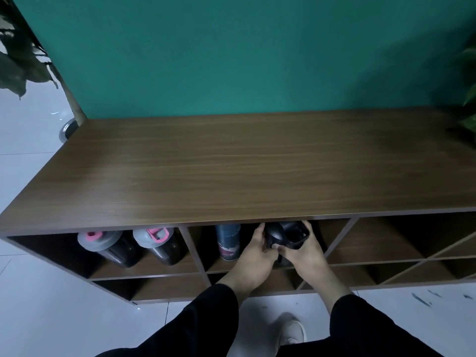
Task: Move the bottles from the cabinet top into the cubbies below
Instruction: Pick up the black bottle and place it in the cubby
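Observation:
A black bottle (284,234) with a loop handle on its lid stands in the upper middle cubby. My left hand (256,256) grips its left side and my right hand (305,251) grips its lid and right side. A dark blue bottle (228,242) with a worn label stands just to its left in the same cubby. Two dark bottles with grey lids and pink caps, one (103,244) and another (157,242), stand in the upper left cubby. The wooden cabinet top (244,163) carries no bottles.
The upper right cubby (401,238) and the lower row of cubbies hold nothing I can see. Green wall behind the cabinet. Plant leaves hang at the far left (18,55) and far right (468,99). White tiled floor and my shoe (292,329) lie below.

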Demonstrator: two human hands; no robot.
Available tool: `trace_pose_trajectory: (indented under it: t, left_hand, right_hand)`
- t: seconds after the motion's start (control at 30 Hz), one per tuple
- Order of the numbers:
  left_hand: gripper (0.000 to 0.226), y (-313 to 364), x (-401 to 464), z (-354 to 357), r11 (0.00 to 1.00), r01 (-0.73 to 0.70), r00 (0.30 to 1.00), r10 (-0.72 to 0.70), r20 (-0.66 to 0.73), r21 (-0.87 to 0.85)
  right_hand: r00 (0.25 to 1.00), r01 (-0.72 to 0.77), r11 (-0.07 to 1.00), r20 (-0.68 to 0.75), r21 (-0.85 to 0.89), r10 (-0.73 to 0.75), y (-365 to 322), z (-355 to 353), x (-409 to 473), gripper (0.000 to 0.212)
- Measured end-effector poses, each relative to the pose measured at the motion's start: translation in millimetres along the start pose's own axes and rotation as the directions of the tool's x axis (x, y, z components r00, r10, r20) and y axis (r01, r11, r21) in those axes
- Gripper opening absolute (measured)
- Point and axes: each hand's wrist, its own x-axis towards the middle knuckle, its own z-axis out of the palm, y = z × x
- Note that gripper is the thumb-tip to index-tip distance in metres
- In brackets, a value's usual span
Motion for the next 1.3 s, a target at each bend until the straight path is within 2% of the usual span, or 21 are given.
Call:
trace_pose_trajectory:
  t: [0.1, 0.2, 0.27, 0.4, 0.5, 0.6, 0.7, 0.83, 0.9, 0.97, 1.1, 1.2, 1.3]
  left_hand:
    - [0.066, 4, 9, 8, 1.000, 0.004, 1.000, -0.004, -0.005, -0.028]
    - [0.058, 4, 16, 15, 0.998, 0.038, 0.999, -0.038, 0.005, -0.043]
    - [0.062, 4, 20, 18, 0.999, 0.035, 0.999, -0.035, -0.006, -0.041]
    - [0.064, 1, 28, 23, 0.999, 0.038, 0.999, -0.039, -0.028, -0.039]
    - [0.070, -3, 27, 26, 0.996, 0.069, 0.996, -0.072, -0.059, -0.050]
    - [0.073, -9, 25, 29, 0.994, 0.102, 0.992, -0.105, -0.074, -0.043]
    - [0.074, -8, 21, 33, 0.991, 0.120, 0.986, -0.126, -0.111, -0.066]
    - [0.074, -12, 17, 38, 0.986, 0.143, 0.982, -0.153, -0.110, -0.089]
    - [0.073, -12, 17, 40, 0.986, 0.139, 0.984, -0.148, -0.096, -0.090]
    - [0.071, -8, 16, 40, 0.984, 0.139, 0.986, -0.148, -0.078, -0.110]
    - [0.075, -7, 29, 39, 0.982, 0.135, 0.987, -0.145, -0.074, -0.133]
    - [0.074, -12, 34, 39, 0.975, 0.160, 0.977, -0.178, -0.114, -0.155]
    - [0.072, -17, 37, 43, 0.974, 0.150, 0.982, -0.167, -0.094, -0.169]
  right_hand:
    - [0.999, -0.040, 0.999, 0.033, 0.010, 0.039, 8, -2, 13, 0.060]
    - [0.995, -0.095, 0.995, 0.040, 0.036, 0.093, 16, -3, 22, 0.069]
    - [0.993, -0.120, 0.992, 0.023, 0.050, 0.119, 20, -2, 27, 0.076]
    - [0.990, -0.139, 0.989, 0.004, 0.053, 0.139, 22, -1, 28, 0.065]
    - [0.992, -0.128, 0.992, 0.002, -0.005, 0.128, 24, 3, 25, 0.076]
    - [0.988, -0.133, 0.991, 0.078, 0.019, 0.131, 31, 7, 24, 0.084]
    - [0.970, -0.213, 0.977, 0.117, -0.003, 0.212, 28, 8, 22, 0.069]
    - [0.978, -0.165, 0.985, 0.121, -0.056, 0.171, 32, 8, 21, 0.066]
    - [0.978, -0.172, 0.985, 0.114, -0.013, 0.172, 30, 8, 20, 0.059]
    - [0.967, -0.237, 0.971, 0.096, -0.013, 0.237, 29, 9, 18, 0.065]
    - [0.961, -0.271, 0.963, 0.049, -0.014, 0.271, 25, 6, 9, 0.077]
    - [0.953, -0.287, 0.954, 0.074, -0.085, 0.293, 22, -1, 6, 0.071]
    - [0.947, -0.288, 0.942, 0.095, -0.173, 0.307, 21, -4, 4, 0.066]
